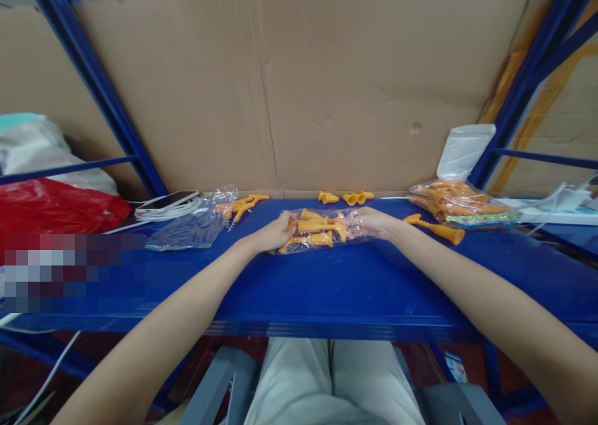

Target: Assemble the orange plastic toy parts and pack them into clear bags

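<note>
A clear plastic bag (317,230) holding several orange plastic trumpet-shaped toys lies on the blue shelf (327,288) in front of me. My left hand (275,233) grips the bag's left end with fingers curled. My right hand (371,221) holds the bag's right end, fingers closed on the plastic. A single loose orange trumpet (436,228) lies just right of my right hand. More loose orange pieces (243,205) sit to the left of the bag, and small orange cones (348,197) rest behind it.
A filled bag of orange toys (455,202) lies at the right, with a white plastic stack (465,151) behind it. An empty clear bag (191,225), a phone (170,199) and a white cable lie left. Cardboard (299,88) backs the shelf. A red bag (51,207) sits far left.
</note>
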A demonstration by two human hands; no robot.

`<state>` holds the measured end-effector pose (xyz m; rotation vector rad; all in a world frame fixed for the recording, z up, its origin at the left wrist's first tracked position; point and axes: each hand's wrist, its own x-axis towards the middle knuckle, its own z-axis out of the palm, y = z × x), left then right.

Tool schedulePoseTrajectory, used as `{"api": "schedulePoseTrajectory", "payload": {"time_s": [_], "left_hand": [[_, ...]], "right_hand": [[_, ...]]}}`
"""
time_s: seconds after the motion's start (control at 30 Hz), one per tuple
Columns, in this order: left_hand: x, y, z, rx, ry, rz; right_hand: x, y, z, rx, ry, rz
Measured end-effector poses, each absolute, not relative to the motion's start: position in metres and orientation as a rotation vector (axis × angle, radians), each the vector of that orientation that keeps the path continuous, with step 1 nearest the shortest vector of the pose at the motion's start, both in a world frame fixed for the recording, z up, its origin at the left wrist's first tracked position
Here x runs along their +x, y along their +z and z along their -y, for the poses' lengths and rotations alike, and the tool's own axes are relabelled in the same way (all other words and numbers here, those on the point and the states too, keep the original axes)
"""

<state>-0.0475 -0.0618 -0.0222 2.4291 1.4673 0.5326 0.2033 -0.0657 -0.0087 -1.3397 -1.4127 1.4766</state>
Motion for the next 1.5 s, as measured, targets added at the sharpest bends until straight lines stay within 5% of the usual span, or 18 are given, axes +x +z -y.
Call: {"api": "schedulePoseTrajectory", "payload": {"time_s": [0.6,0.93,1.5], "left_hand": [[-0.048,-0.023,0.058,2.435,0.594,-1.503],[-0.053,-0.028,0.054,2.448,0.57,-1.463],[-0.056,-0.028,0.045,2.375,0.467,-1.563]], "right_hand": [[0.21,0.002,0.074,-1.293,1.586,1.471],[0.327,0.044,0.067,-2.086,0.089,1.936],[0.328,0.006,0.052,-2.217,0.41,1.956]]}}
